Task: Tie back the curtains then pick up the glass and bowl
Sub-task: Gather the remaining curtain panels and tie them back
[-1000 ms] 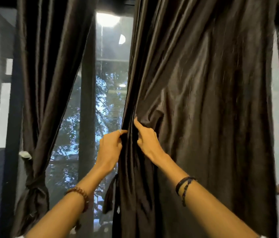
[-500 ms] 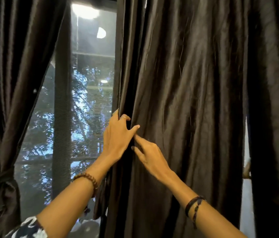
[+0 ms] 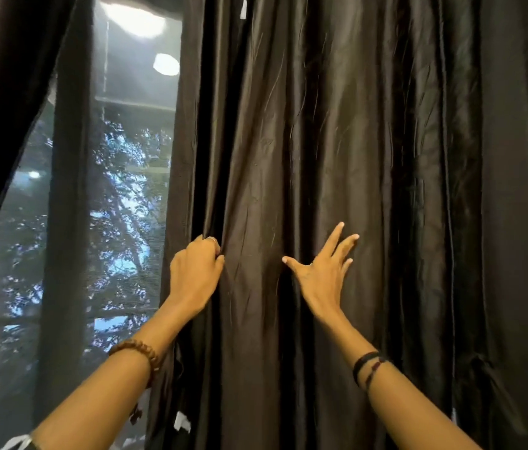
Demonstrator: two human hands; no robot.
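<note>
At centre: right curtain [image 3: 337, 141], hanging loose, untied. Left hand [image 3: 195, 274] pinches its left edge, likely to gather it. Right hand [image 3: 324, 271], fingers spread, presses folds flat. Glass, bowl unseen.

Both arms raised, left grip [image 3: 196, 274] clenched, right grip [image 3: 322, 271] splayed flat

The hands have parted: right hand [image 3: 322, 274] now splayed farther right on the curtain [image 3: 369, 173].
</note>
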